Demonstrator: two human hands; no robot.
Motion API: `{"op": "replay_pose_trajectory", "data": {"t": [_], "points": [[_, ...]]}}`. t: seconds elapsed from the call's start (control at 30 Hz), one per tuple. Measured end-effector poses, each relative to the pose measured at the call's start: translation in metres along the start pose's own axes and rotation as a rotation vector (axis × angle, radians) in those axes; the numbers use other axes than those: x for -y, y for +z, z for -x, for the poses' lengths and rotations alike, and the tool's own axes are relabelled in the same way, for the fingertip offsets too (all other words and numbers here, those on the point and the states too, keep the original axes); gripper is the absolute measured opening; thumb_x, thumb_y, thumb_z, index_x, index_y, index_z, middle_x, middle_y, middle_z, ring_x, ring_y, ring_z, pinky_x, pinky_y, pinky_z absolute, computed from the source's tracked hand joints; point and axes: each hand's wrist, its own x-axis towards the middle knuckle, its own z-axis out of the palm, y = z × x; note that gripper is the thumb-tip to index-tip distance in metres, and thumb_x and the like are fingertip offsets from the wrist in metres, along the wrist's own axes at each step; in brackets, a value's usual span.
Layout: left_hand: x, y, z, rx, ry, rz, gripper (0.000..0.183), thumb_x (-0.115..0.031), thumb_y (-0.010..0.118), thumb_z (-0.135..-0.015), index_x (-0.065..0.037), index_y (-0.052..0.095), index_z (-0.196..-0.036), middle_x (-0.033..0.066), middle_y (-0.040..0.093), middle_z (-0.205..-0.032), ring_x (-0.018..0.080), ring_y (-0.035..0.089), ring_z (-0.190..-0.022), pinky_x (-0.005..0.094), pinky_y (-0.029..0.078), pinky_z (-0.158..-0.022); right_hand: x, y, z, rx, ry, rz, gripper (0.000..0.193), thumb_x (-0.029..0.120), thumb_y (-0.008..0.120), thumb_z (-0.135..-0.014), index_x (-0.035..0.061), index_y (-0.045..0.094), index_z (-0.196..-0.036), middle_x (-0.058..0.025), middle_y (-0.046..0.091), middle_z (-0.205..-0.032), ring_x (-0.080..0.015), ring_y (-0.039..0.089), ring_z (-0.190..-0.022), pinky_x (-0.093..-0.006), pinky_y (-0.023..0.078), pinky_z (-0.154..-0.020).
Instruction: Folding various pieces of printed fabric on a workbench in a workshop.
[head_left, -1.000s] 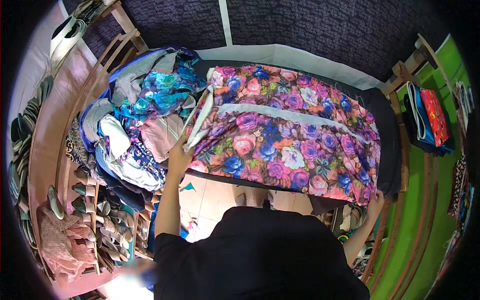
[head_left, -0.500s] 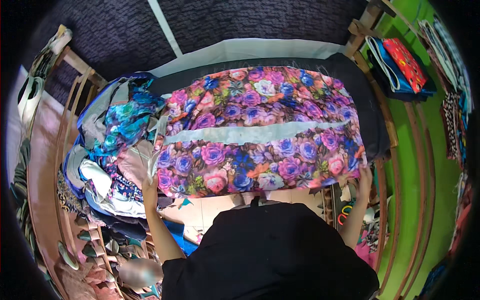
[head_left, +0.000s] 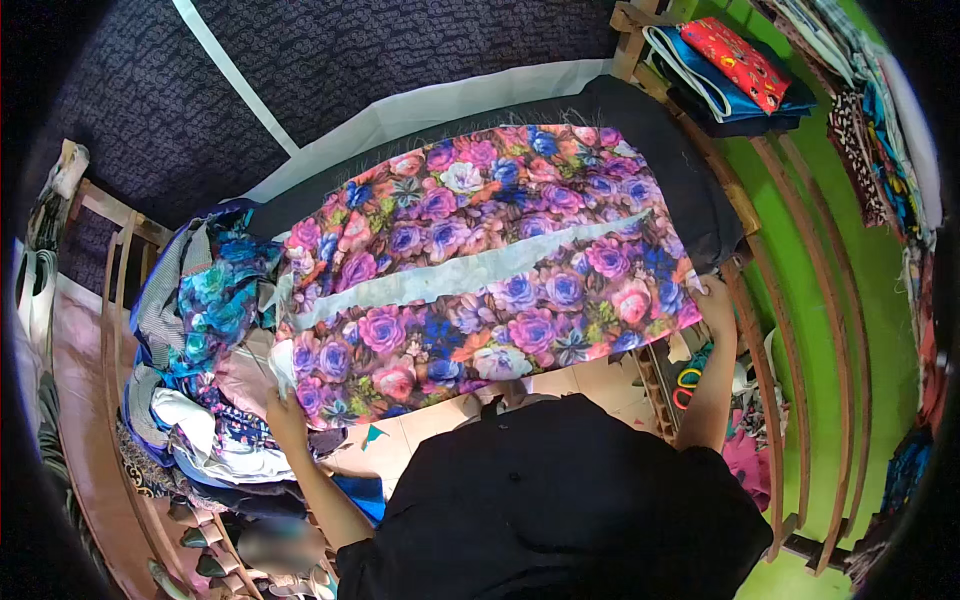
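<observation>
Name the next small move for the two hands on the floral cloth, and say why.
Probably pull the near edge taut. The left hand and right hand each grip a near corner of the pink-and-purple floral cloth, whose left edge lies rumpled against the heap of clothes.

Black short-sleeved top, bare forearms, bare hands

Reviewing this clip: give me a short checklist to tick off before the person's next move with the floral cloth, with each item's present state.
1. Left hand grips the near left corner of the floral fabric: ok.
2. Right hand holds the near right edge: ok.
3. Fabric spread flat across the dark table cover: ok, with a pale folded strip running across it.
4. Near edge inside the table: not ok, it overhangs.
5. Heap of clothes apart from the fabric: not ok, it touches the left edge.
6. Far corners lying even: cannot tell.
</observation>
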Motion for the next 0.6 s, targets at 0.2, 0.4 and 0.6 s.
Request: {"op": "replay_pose_trajectory", "data": {"t": [0.2,0.4,0.6], "points": [[-0.101,0.004,-0.019,-0.148,0.457,0.129,0.045,-0.016,0.063,-0.076,0.002,0.049,-0.114,0.0224,0.053,-0.108,0.0373,0.053,-0.095,0.0398,0.04,-0.084,0.054,0.048,-0.03,-0.313,-0.194,0.216,0.052,0.029,0.066,-0.071,0.0081,0.049,-0.116,-0.0139,0.055,-0.11,-0.0275,0.055,-0.099,-0.0376,0.042,-0.082],[-0.105,0.054,-0.062,0.173,0.501,-0.162,0.05,-0.031,0.065,-0.074,-0.008,0.051,-0.116,0.0122,0.055,-0.099,0.0274,0.052,-0.085,0.0482,0.027,-0.085,0.093,0.043,-0.051,-0.162,0.078,0.452,0.039,0.027,0.065,-0.07,0.0107,0.059,-0.105,-0.0141,0.059,-0.105,-0.0315,0.056,-0.097,-0.0407,0.042,-0.083],[-0.099,0.021,-0.103,0.525,0.466,0.136,0.009,-0.011,0.063,-0.075,-0.004,0.063,-0.082,0.008,0.054,-0.057,0.0169,0.051,-0.048,0.0278,0.039,-0.048,0.087,-0.011,-0.068,-0.115,-0.207,0.179,0.012,0.015,0.065,-0.07,0.0048,0.064,-0.076,-0.0112,0.059,-0.06,-0.0233,0.061,-0.061,-0.0312,0.046,-0.054]]}}
